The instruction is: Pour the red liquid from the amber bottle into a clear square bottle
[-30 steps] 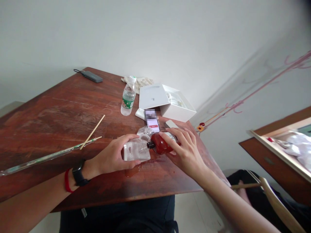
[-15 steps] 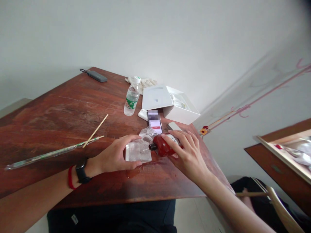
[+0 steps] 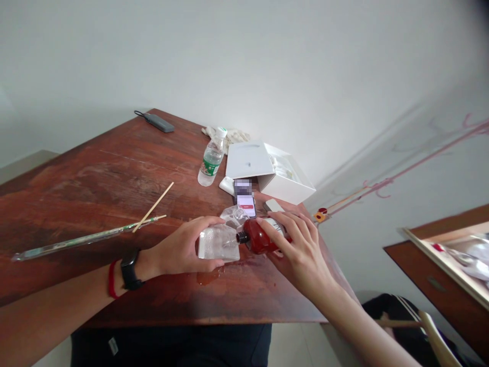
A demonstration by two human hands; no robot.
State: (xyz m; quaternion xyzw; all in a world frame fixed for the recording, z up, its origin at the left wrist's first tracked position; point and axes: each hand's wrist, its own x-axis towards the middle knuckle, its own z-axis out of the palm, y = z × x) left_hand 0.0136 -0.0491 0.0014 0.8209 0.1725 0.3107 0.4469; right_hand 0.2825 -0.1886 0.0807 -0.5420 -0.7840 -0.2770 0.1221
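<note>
Left hand (image 3: 183, 244) closed on a clear plastic pouch (image 3: 218, 243), which sits on the dark-red wooden surface (image 3: 95, 188). Right hand (image 3: 301, 250) wrapped around a glossy red bottle with a black neck (image 3: 262, 237), tilted, neck at the pouch's edge; can't tell from here if it goes inside. Status: bottle looks mostly full, pouch shows no obvious red fill, though glare makes that a poor call. An amber-red puddle (image 3: 208, 277) lies just below the left hand. Past the right hand's fingertips: a crumpled clear plastic piece (image 3: 234, 216) and an open white cardboard box (image 3: 284, 176).
</note>
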